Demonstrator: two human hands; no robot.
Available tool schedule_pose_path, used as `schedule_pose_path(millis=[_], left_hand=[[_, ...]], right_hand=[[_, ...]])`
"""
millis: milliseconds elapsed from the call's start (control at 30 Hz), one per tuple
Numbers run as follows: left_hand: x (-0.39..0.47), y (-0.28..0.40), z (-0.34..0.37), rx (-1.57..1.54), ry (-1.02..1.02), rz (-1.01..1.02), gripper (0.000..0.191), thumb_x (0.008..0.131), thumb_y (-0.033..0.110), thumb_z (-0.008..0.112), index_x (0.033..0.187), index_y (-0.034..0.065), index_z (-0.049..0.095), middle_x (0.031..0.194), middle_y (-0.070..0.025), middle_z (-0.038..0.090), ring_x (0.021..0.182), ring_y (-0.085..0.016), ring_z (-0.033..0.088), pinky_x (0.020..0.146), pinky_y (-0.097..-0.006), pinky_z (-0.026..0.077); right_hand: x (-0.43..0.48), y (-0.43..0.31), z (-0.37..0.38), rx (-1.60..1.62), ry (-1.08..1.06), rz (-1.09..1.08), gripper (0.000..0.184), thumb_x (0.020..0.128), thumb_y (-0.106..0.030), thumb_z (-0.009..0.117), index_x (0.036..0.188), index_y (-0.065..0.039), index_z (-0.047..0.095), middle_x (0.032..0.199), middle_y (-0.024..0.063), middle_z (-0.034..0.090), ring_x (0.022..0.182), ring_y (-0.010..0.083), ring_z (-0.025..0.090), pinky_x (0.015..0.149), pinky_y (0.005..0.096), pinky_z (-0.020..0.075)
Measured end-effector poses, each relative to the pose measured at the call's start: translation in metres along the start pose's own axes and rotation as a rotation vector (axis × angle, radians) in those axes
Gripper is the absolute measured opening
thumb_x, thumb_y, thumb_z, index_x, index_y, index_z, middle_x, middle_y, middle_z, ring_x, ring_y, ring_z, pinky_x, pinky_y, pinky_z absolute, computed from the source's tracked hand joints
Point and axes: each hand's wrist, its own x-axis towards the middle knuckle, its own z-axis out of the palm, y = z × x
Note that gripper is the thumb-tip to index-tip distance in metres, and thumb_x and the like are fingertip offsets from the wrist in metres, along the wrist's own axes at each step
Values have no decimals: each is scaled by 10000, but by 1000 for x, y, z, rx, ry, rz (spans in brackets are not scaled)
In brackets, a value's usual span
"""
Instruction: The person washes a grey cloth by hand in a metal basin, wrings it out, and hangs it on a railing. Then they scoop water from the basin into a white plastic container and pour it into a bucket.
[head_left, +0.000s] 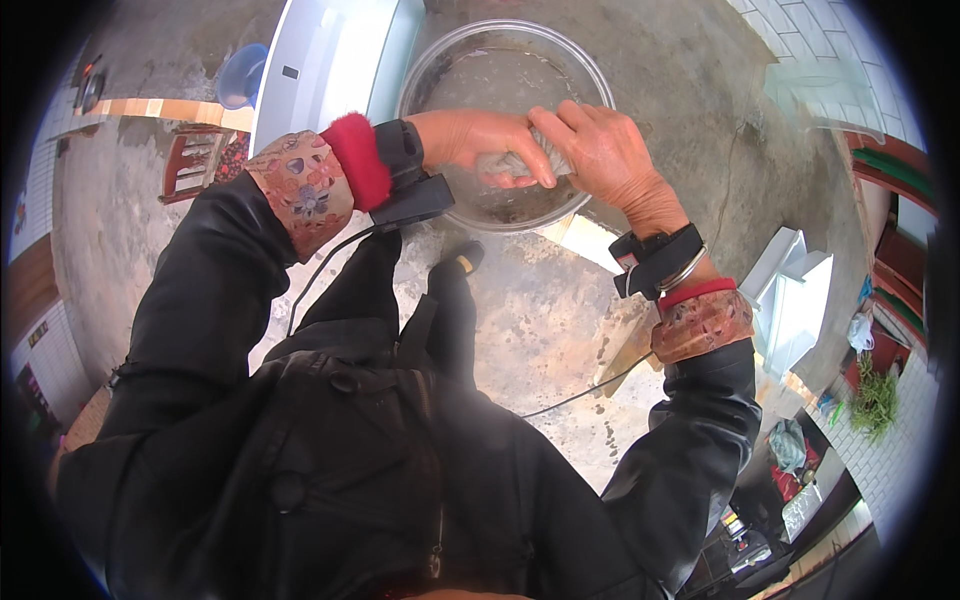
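A wet, greyish cloth (551, 154) is bunched up between my two hands, above a large round metal basin (510, 34) of murky water. My left hand (487, 146) grips the cloth from the left, with its thumb and fingers around it. From the right, my right hand (600, 154) is closed over the other end of the cloth. The basin stands on the concrete floor, just beyond my feet. Parts of the cloth are hidden behind my fingers.
A long white bin or drawer (319, 67) stands left of the basin, with a blue plastic basin (241, 75) beyond it. White trays (795, 300) stand at the right. A small wooden stool (196, 163) is at the left. A black cable (585, 391) crosses below.
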Motion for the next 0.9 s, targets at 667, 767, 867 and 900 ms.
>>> schedule_pose_path(millis=[667,767,867,900], left_hand=[[12,-24,5,301,655,356,466,778,302,645,1123,52,458,776,-83,563,656,-180,547,555,-296,417],[-3,-12,13,-525,325,200,411,848,360,570,1101,52,469,692,-26,467,511,-79,414,435,-199,308],[-3,-11,33,-977,48,302,432,904,440,451,1098,55,463,668,-2,414,445,-49,318,401,-167,262],[-3,-12,38,-1058,-38,330,441,901,450,452,1097,54,461,669,-4,416,440,-49,323,401,-166,267]], right_hand=[[-13,51,30,1399,-347,630,708,692,-306,676,1290,-51,394,1072,149,543,905,218,574,733,301,475],[-25,49,23,1737,16,485,820,701,-359,662,1352,-37,281,1198,173,470,947,239,563,761,290,462],[-15,37,34,1869,221,333,1030,644,-482,685,1395,-22,151,1316,203,361,1079,316,510,824,305,459],[-8,32,37,1888,260,283,1007,630,-467,677,1390,-31,179,1320,204,357,1072,313,514,838,320,453]])
